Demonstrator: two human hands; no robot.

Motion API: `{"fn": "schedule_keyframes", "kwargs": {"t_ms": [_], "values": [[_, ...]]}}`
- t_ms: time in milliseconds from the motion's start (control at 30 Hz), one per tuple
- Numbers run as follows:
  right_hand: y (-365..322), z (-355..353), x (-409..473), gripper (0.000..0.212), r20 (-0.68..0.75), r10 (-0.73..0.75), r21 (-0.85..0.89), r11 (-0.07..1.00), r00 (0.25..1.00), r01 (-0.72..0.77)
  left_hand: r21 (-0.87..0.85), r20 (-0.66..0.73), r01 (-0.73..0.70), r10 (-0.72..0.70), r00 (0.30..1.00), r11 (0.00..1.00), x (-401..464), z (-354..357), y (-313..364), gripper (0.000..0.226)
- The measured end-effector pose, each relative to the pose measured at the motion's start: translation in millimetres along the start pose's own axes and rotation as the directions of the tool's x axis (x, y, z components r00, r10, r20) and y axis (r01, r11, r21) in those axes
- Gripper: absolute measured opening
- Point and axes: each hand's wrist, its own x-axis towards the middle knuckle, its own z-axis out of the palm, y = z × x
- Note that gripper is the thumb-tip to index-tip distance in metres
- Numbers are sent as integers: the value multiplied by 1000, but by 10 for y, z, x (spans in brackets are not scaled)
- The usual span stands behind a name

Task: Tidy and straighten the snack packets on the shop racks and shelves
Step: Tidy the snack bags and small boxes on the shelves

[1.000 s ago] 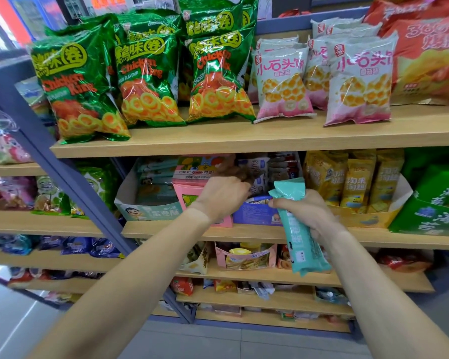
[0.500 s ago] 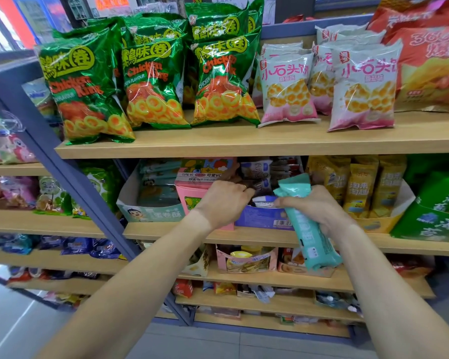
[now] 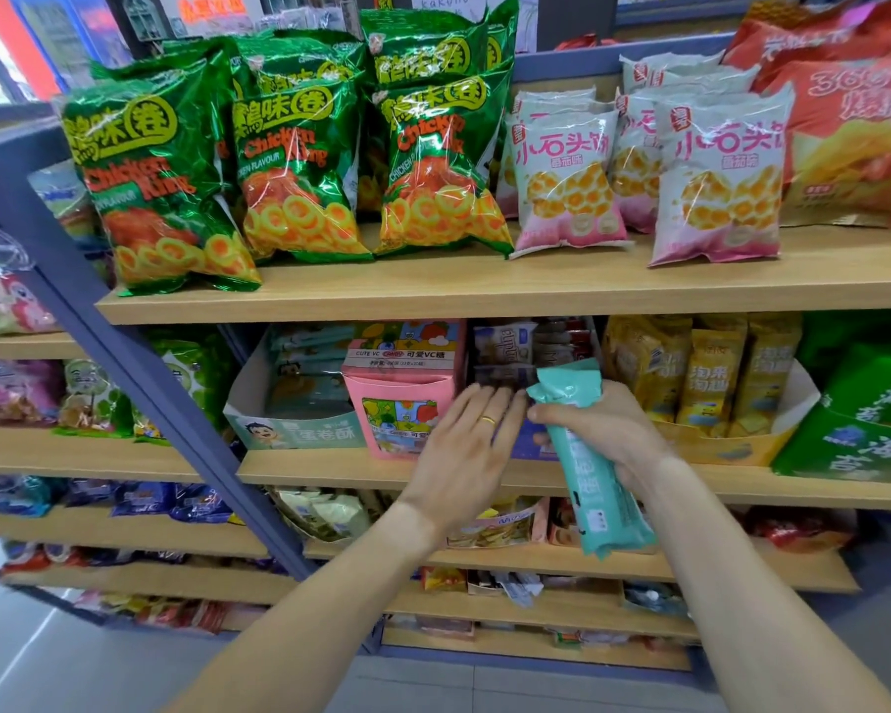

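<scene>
One teal packet (image 3: pixel 585 465), right grip (image 3: pixel 605 429)

Hidden, cropped and unreadable on my shelves

My left hand (image 3: pixel 466 458) covers the front of the blue box (image 3: pixel 528 441) behind it, so I cannot read its label. My right hand (image 3: pixel 605 429) hides the middle of the teal packet (image 3: pixel 590 481); its small print is too blurred to read. The orange bags (image 3: pixel 855 131) and green seaweed packs (image 3: pixel 865 424) are cut off by the right edge. Items on the lowest shelves (image 3: pixel 525 617) are too small and blurred to identify.
</scene>
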Motion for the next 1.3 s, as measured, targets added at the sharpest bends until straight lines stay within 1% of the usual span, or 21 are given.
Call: {"fn": "schedule_keyframes", "kwargs": {"t_ms": [100,167,267,333,367,400,467,500,567,600,700,767,833,867,933,967,1033,1100,1167,1233,1300], "values": [[40,28,-5,28,24,30,-76,997,999,-28,-21,92,35,-33,995,999,-30,115,57,66],[27,23,-38,27,-19,16,-25,1000,1000,-16,-91,105,89,-80,991,992,-35,126,59,72],[45,-30,-168,27,-173,-36,91,994,984,52,-343,26,143,-142,989,928,-148,88,75,79],[109,-48,-257,33,-233,32,207,978,972,18,-558,-69,182,-264,962,809,-307,40,163,63],[130,-22,-303,35,-214,95,275,961,972,-33,-692,-44,236,-366,930,682,-387,4,237,53],[149,26,-331,36,-169,155,333,938,973,-92,-815,92,320,-436,895,484,-445,-46,313,49],[133,174,-381,36,-75,236,415,891,969,-185,-864,477,504,-352,805,-18,-471,-208,464,60],[117,250,-391,36,-52,250,428,880,967,-204,-811,585,557,-261,768,-179,-471,-255,514,65],[111,371,-366,42,-59,244,385,900,968,-203,-736,651,572,-148,745,-361,-481,-320,561,57],[114,413,-366,46,-72,232,340,920,970,-195,-719,654,551,-145,742,-423,-488,-361,573,50],[123,473,-409,53,-86,190,241,957,978,-164,-700,649,493,-172,741,-516,-567,-408,590,44],[63,486,-435,55,-74,88,164,984,993,-75,-671,661,465,-182,728,-578,-640,-426,593,47],[14,438,-318,56,-217,-69,19,997,974,75,-649,677,438,-210,706,-622,-725,-423,573,50],[-4,385,-183,52,-319,-152,-89,988,936,130,-654,676,429,-227,701,-623,-774,-420,555,50],[-87,299,149,34,-365,-329,-315,924,871,217,-654,682,434,-234,693,-619,-862,-412,527,47],[-131,288,333,29,-315,-385,-432,872,868,230,-649,687,434,-236,687,-625,-896,-414,520,41],[-231,303,671,36,-215,-371,-597,782,903,179,-624,706,422,-244,664,-658,-924,-461,512,31],[-274,339,848,45,-160,-299,-658,743,941,124,-604,714,402,-244,656,-688,-926,-486,505,29],[-250,346,906,43,-161,-298,-666,736,941,119,-598,711,371,-256,655,-710,-904,-507,505,29],[-228,282,920,31,-253,-343,-629,769,904,116,-601,720,361,-286,633,-713,-879,-492,506,32],[-229,209,903,26,-367,-383,-498,851,848,168,-602,735,370,-309,604,-708,-857,-473,507,34]]}}
